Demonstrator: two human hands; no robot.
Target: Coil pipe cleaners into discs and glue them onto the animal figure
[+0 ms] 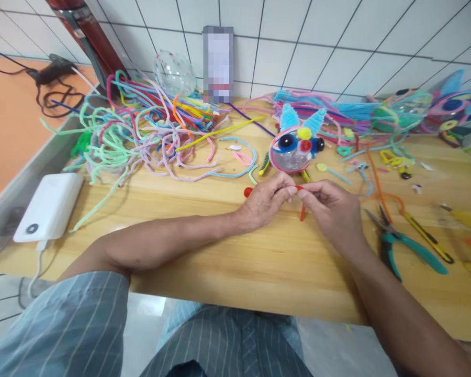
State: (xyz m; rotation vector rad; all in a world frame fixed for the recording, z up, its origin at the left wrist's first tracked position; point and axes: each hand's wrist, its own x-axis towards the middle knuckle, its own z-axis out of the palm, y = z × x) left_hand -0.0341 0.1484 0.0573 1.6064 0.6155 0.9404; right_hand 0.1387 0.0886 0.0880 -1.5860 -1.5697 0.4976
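Both my hands meet over the front middle of the table, pinching one red pipe cleaner (302,211). Its loose end hangs down below the fingers. My left hand (261,201) has thumb and fingers closed on it, and my right hand (332,207) pinches it close beside. A red coiled disc (248,192) shows just left of my left hand; whether it joins the pipe cleaner is hidden. Right behind my fingers stands a clear ball figure (292,157) with blue ears, blue-and-black eyes, a yellow disc and a red and pink nose.
Teal-handled pliers (396,243) and a yellow cutter knife (427,235) lie at right. Tangled pipe cleaners (113,141) spread at back left, near a clear ball (175,73) and a phone (219,63). A white power bank (49,207) sits left. Another figure (451,107) stands back right.
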